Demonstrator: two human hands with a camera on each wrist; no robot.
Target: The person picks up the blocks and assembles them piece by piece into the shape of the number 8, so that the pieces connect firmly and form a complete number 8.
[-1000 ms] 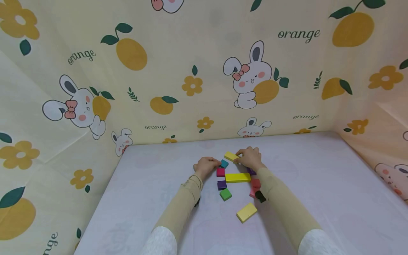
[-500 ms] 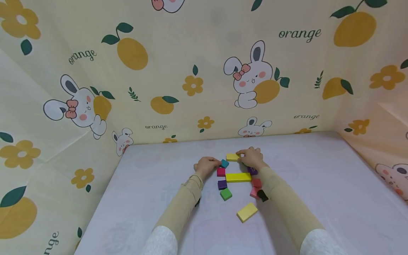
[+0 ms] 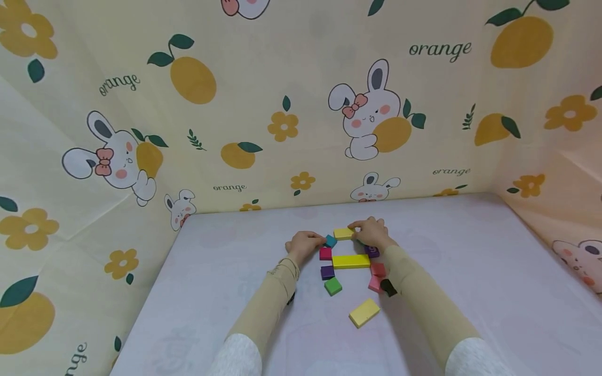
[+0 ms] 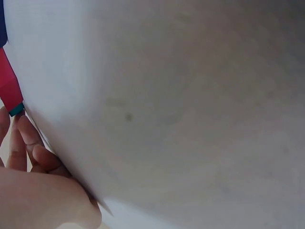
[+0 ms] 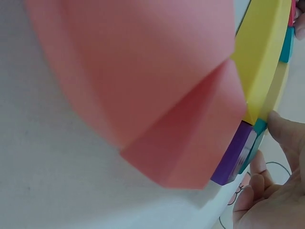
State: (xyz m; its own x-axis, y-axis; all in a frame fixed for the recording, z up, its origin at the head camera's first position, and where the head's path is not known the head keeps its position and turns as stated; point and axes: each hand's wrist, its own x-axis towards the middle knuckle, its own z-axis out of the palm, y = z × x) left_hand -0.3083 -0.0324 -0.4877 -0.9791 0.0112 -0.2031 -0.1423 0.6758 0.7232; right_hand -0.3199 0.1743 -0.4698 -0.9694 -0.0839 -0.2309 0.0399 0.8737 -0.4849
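Note:
My left hand (image 3: 304,245) pinches a small teal block (image 3: 331,241) at the upper left of a ring of coloured blocks. A corner of that block shows past the fingertips in the left wrist view. My right hand (image 3: 371,233) holds the right end of a yellow block (image 3: 343,234) at the far side. In the right wrist view, its thumb (image 5: 282,126) lies by that end and its curled fingers touch another teal block (image 5: 259,126), beside a purple block (image 5: 233,155). The palm side partly hides these in the head view.
A long yellow block (image 3: 350,261) lies mid-ring. Red (image 3: 325,254), purple (image 3: 327,272) and green (image 3: 333,286) blocks line its left; coral (image 3: 378,269), pink (image 3: 375,283) and black (image 3: 388,288) ones its right. Nearer lies a pale yellow block (image 3: 364,313). Patterned cloth (image 3: 263,104) hangs behind.
The far yellow block has turned from slanted to nearly level with its right end under my right hand, which shifted slightly right. My left hand and its teal block have stayed nearly still.

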